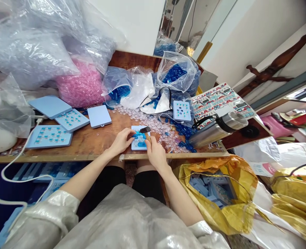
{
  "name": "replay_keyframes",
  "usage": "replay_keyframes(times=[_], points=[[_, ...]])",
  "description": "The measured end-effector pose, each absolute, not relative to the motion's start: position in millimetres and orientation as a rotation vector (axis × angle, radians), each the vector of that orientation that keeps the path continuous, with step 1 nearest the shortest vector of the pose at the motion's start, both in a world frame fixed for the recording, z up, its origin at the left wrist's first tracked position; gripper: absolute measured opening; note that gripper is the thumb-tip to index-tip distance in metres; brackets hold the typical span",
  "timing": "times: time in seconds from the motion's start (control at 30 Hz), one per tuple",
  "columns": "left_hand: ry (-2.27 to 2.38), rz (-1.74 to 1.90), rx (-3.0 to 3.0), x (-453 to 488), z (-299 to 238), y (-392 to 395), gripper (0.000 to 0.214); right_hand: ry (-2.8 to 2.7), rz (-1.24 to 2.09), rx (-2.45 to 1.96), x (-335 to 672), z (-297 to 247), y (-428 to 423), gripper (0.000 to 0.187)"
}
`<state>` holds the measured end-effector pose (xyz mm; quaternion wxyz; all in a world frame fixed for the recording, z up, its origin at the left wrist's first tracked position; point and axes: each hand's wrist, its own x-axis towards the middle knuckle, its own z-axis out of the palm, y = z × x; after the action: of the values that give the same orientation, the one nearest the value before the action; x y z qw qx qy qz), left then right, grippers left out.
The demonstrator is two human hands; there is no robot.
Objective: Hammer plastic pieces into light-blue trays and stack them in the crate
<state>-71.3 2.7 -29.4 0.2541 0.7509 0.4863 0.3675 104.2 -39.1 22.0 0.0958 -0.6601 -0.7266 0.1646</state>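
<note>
My left hand (pixel 121 141) pinches the edge of a pale blue plastic panel (pixel 135 147), which lies flat on a wooden table (pixel 93 138) and holds blue pieces. My right hand (pixel 156 154) grips a small hammer (pixel 145 130) with a dark head and a wooden handle. The hammer head is just above the panel. Loose clear plastic rings (pixel 155 127) lie to the right of the panel, and blue capsule-shaped pieces (pixel 185 129) are scattered among them. Left of my hands are several more pale blue panels (pixel 49 137).
Plastic bags of pink pieces (pixel 79 86) and blue pieces (pixel 174 73) crowd the back of the table. A steel vacuum flask (pixel 217 129) lies at the right. A yellow sack of panels (pixel 215 193) sits below the table's front edge, and a white cable (pixel 20 169) hangs at the left.
</note>
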Motion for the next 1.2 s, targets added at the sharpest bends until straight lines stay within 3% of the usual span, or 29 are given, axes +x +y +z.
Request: replay_keyframes(times=[0.77, 1.2], points=[[1.256, 0.761, 2.539, -80, -31, 9, 0.019, -2.101, 0.547, -1.941, 107, -1, -41, 0.035], [1.180, 0.972, 2.288, -69, -35, 7, 0.018, -2.024, 0.639, -1.920, 110, -9, -41, 0.037]])
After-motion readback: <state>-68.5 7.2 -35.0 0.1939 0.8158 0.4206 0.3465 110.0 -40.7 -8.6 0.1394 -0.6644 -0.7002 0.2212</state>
